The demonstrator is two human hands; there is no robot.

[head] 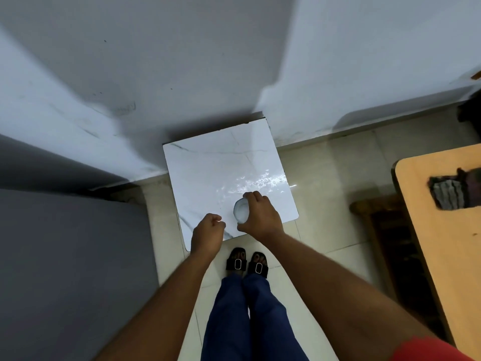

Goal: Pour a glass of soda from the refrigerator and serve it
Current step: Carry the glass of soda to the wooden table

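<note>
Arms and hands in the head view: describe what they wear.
Both forearms are bare down to the left hand and right hand; no watch, ring or glove shows. A red sleeve edge shows on the right upper arm. No left sleeve is in view.

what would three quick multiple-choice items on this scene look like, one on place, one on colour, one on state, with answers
1. Where is the clear drinking glass?
A. on the white marble-look square table top
B. on the tan wooden table
C. on the tiled floor

2. What colour are the sandals?
A. white
B. black
C. red

3. What is the left hand doing?
A. gripping the glass
B. holding a bottle
C. closed in a loose fist, holding nothing visible

Answers:
1 A, the glass stands near the table top's front right corner.
2 B, both sandals are black with pale buckles.
3 C, only the right hand has its grip around the glass; the left hand's fingers are curled beside it.
</note>
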